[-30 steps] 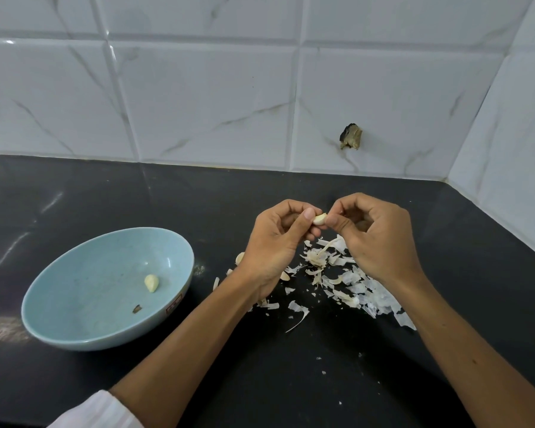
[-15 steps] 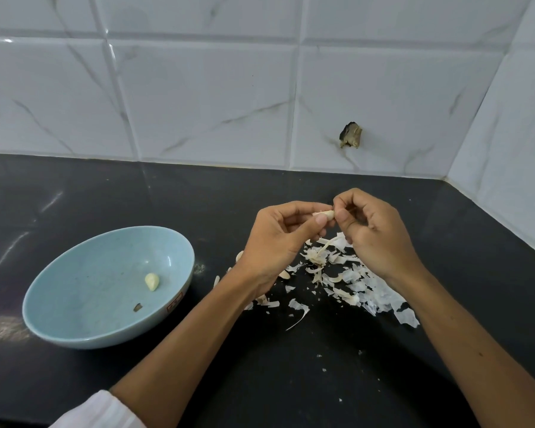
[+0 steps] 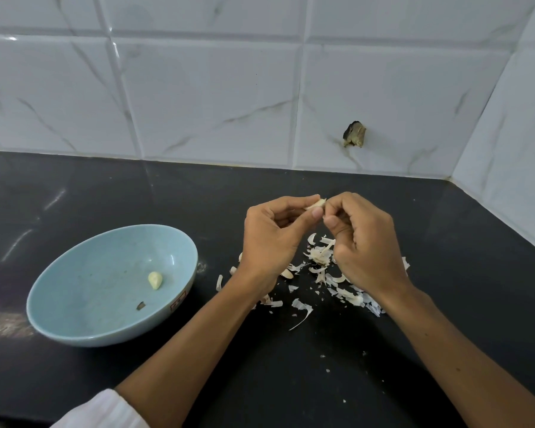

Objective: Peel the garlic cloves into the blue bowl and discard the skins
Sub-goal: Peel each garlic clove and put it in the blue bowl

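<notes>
i watch both hands meet just right of the middle of the frame, raised above the black counter (image 3: 105,193). the left hand (image 3: 272,239) has its grip clamped on a garlic clove (image 3: 316,204). thumb and forefinger pinch it, the pale clove pokes out to the right, and the other fingers curl in below. the right hand (image 3: 365,242) comes in from the right with its grip closed too, thumb and forefinger pinched at the free end of the same clove. i cannot tell whether they catch skin or flesh. the fingertips of the two hands are touching or just beside each other.

below the hands, a scatter of skins (image 3: 322,257) lies on the counter. it is thickest between the hands and under the right one, and thins to loose flakes toward the lower middle of the frame.

the blue bowl (image 3: 99,336) sits upright on the counter at middle left, well apart from the hands. one peeled clove (image 3: 155,280) lies inside it toward the right side, with a small dark scrap (image 3: 140,306) just below it.

white marbled tiles (image 3: 213,103) fill the upper half of the frame, with a rough dark hole (image 3: 355,135) right of centre. a white sleeve (image 3: 105,409) shows at the bottom edge, lower left.
</notes>
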Demonstrator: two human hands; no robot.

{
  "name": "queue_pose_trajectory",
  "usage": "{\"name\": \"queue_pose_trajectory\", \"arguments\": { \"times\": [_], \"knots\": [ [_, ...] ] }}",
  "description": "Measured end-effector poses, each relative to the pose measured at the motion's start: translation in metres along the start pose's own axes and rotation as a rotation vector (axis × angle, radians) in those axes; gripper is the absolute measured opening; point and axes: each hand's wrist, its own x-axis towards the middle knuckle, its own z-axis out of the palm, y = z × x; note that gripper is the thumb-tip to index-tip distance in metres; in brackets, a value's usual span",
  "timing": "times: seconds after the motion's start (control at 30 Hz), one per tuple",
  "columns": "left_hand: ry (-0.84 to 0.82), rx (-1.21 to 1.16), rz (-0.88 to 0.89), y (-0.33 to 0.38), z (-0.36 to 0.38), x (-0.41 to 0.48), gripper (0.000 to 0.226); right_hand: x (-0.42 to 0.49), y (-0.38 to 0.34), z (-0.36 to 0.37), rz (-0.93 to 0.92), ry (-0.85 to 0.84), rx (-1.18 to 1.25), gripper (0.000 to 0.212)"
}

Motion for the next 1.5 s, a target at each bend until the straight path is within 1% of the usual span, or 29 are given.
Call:
{"name": "queue_pose_trajectory", "arguments": {
  "times": [0.13,0.27,0.37,0.5,0.57,0.63,0.73,0.8,0.9,0.97,1.03,1.07,1.13,1.2,1.23,1.37,1.5],
  "knots": [
    [-0.001,-0.165,-0.092,0.006,0.001,0.0,0.022,0.001,0.003,-0.002,-0.002,-0.006,-0.023,0.013],
    [0.043,-0.184,-0.117,0.004,0.0,0.0,0.012,0.0,0.002,0.0,-0.017,-0.053,-0.005,0.016],
    [0.081,-0.148,-0.122,0.002,0.001,0.0,0.009,0.001,0.001,-0.001,-0.032,-0.091,-0.008,0.011],
    [0.151,-0.187,-0.158,0.004,-0.003,0.002,0.017,-0.002,-0.006,-0.001,-0.126,-0.299,-0.009,0.012],
    [0.176,-0.202,-0.16,0.005,-0.005,0.004,0.015,-0.001,-0.007,-0.002,-0.144,-0.355,0.011,0.013],
    [0.178,-0.2,-0.158,0.005,-0.005,0.005,0.013,0.002,-0.002,-0.006,-0.094,-0.386,0.018,0.017],
    [0.152,-0.177,-0.17,0.004,-0.004,0.004,0.016,0.006,0.006,-0.017,0.037,-0.498,-0.06,0.023],
    [0.118,-0.149,-0.182,0.004,-0.004,0.003,0.017,0.007,0.011,-0.023,0.122,-0.517,-0.05,0.023],
    [0.085,-0.124,-0.195,0.003,-0.004,0.002,0.019,0.008,0.015,-0.029,0.158,-0.496,-0.061,0.021],
    [0.071,-0.105,-0.196,0.003,-0.003,0.002,0.02,0.008,0.018,-0.03,0.137,-0.478,-0.134,0.025],
    [0.052,-0.093,-0.192,0.002,-0.003,0.002,0.019,0.009,0.02,-0.03,0.089,-0.424,-0.205,0.023],
    [0.041,-0.088,-0.189,0.001,-0.004,0.002,0.018,0.01,0.02,-0.029,0.061,-0.362,-0.216,0.02],
    [0.014,-0.081,-0.184,0.0,-0.003,0.002,0.017,0.011,0.017,-0.027,0.035,-0.19,-0.146,0.016],
    [-0.014,-0.072,-0.176,0.0,-0.002,0.001,0.017,0.011,0.012,-0.027,0.047,-0.056,-0.029,0.021],
    [-0.029,-0.067,-0.172,0.0,-0.002,0.001,0.016,0.012,0.009,-0.026,0.051,-0.027,0.011,0.023],
    [-0.083,-0.065,-0.179,0.0,-0.002,0.001,0.017,0.012,0.005,-0.026,0.04,-0.031,0.029,0.013],
    [-0.101,-0.071,-0.179,0.001,-0.004,0.002,0.018,0.013,0.005,-0.028,0.104,-0.02,0.099,0.006]
  ]
}}
